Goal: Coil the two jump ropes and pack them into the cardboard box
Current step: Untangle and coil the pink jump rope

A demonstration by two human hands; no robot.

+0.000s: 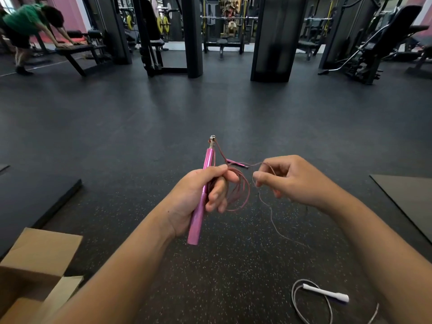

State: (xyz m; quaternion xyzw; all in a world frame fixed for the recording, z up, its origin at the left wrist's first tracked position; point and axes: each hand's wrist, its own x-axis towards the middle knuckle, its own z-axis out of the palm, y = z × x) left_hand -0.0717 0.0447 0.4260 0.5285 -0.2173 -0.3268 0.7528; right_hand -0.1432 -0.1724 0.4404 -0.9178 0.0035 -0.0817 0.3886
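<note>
My left hand (pixel 201 192) grips the pink handle (pixel 198 213) of a pink jump rope, which points up and away. Several loops of its thin pink cord (pixel 243 192) hang around the fingers. My right hand (pixel 289 178) pinches the same cord a little to the right; the loose cord trails down to the floor. The second pink handle (pixel 237 163) lies on the floor just beyond my hands. A white jump rope (pixel 325 294) with its grey cord lies on the floor at the lower right. The open cardboard box (pixel 35 272) sits at the lower left.
Dark speckled rubber floor all around. Black mats (pixel 35 202) lie at the left and at the right (pixel 411 197). Gym racks (pixel 191 36), benches and machines stand at the back. A person in a green shirt (pixel 28 22) leans on a bench far left.
</note>
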